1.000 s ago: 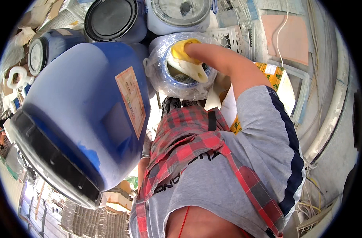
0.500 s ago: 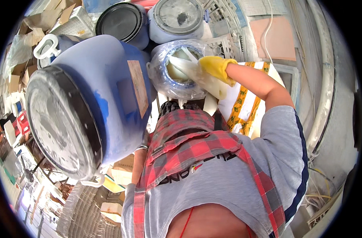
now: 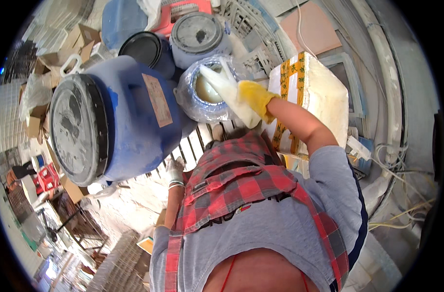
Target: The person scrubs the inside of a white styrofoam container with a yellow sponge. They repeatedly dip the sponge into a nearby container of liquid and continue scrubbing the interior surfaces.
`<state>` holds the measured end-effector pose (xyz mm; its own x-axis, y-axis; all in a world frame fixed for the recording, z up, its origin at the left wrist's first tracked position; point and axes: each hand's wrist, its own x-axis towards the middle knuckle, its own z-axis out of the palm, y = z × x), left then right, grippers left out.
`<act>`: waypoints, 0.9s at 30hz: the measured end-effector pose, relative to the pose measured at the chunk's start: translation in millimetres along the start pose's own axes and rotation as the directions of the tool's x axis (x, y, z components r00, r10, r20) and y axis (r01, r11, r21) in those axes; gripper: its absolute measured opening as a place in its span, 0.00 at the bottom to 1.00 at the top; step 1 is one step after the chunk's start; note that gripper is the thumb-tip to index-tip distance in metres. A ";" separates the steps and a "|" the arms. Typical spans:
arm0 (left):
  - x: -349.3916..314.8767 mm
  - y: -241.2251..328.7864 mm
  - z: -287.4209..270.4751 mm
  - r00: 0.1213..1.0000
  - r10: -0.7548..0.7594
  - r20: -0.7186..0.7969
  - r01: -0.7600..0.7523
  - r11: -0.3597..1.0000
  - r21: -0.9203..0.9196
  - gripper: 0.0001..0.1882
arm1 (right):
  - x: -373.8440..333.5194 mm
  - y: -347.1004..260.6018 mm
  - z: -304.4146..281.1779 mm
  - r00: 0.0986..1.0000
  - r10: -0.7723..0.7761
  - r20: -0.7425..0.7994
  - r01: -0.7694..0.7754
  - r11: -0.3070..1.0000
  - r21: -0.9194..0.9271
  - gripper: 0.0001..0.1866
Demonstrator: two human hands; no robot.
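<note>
Hands noted well apart. White scoop [image 3: 244, 112] is gripped by R hand [image 3: 256, 100] (yellow glove) at R side of wrapped drum [image 3: 198, 103], one end over its mouth, other end outside its rim. L hand [image 3: 174, 168], gloved, is seen lower L of drum; grip can't be told. Poss. hazards: drips may be shed outside drum if scoop is tipped outward; loose film [image 3: 185, 100] round drum could be snagged by scoop; foam box [image 3: 324, 100], R of drum, might be splashed.
</note>
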<state>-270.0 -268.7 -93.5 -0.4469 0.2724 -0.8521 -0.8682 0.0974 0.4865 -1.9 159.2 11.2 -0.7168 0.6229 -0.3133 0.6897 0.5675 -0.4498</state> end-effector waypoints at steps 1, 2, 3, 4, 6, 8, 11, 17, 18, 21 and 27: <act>0.3 -0.1 0.9 0.998 0.033 0.045 -0.035 0.999 0.036 0.13 | -6.0 -12.5 -3.1 0.998 0.051 0.032 -0.052 0.998 0.022 0.21; 5.1 3.6 5.0 0.998 -0.015 0.060 0.011 0.999 0.053 0.14 | -11.7 -22.3 -8.7 0.993 0.102 0.063 -0.104 0.994 0.043 0.21; 1.2 8.0 18.2 0.993 -0.053 0.101 0.038 0.989 0.146 0.16 | -16.9 -28.0 -13.7 0.991 0.130 0.034 -0.131 0.991 0.030 0.22; -5.3 11.2 24.0 0.987 -0.094 0.127 0.062 0.970 0.236 0.18 | -25.4 -36.9 -18.6 0.988 0.153 0.015 -0.153 0.988 0.022 0.22; 3.4 11.7 31.0 0.964 -0.097 0.248 0.034 0.969 0.243 0.15 | -42.0 -47.8 -29.2 0.989 0.149 0.003 -0.149 0.988 0.048 0.22; -16.6 14.6 59.2 0.973 -0.085 0.213 0.003 0.933 0.359 0.14 | -59.8 -48.5 -44.8 0.996 0.091 0.011 -0.092 0.990 0.110 0.22; -16.5 13.5 68.9 0.951 -0.199 0.238 0.094 0.916 0.389 0.15 | -89.2 -69.2 -84.4 0.995 0.098 -0.011 -0.093 0.970 0.226 0.22; -2.5 1.9 102.4 0.832 -0.239 0.501 -0.156 0.766 0.624 0.19 | -169.8 -94.1 -164.1 0.898 0.439 -0.026 -0.428 0.886 0.177 0.26; 3.1 1.9 105.3 0.781 -0.235 0.579 -0.252 0.729 0.636 0.18 | -182.7 -98.9 -178.9 0.882 0.470 -0.042 -0.449 0.864 0.227 0.26; -14.8 2.2 161.8 0.813 -0.328 0.481 -0.057 0.777 0.627 0.15 | -238.0 -109.5 -231.0 0.789 0.608 -0.090 -0.541 0.756 0.367 0.23; -63.5 -40.1 276.5 0.689 -0.433 0.581 -0.238 0.622 0.746 0.16 | -340.8 -66.0 -269.8 0.600 0.742 -0.301 -0.597 0.665 0.449 0.23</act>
<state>-147.2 -25.2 -5.5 0.1934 0.7020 -0.6855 -0.2734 0.7095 0.6495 224.4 54.8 373.3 0.1123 0.9563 -0.2701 0.8405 -0.2364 -0.4875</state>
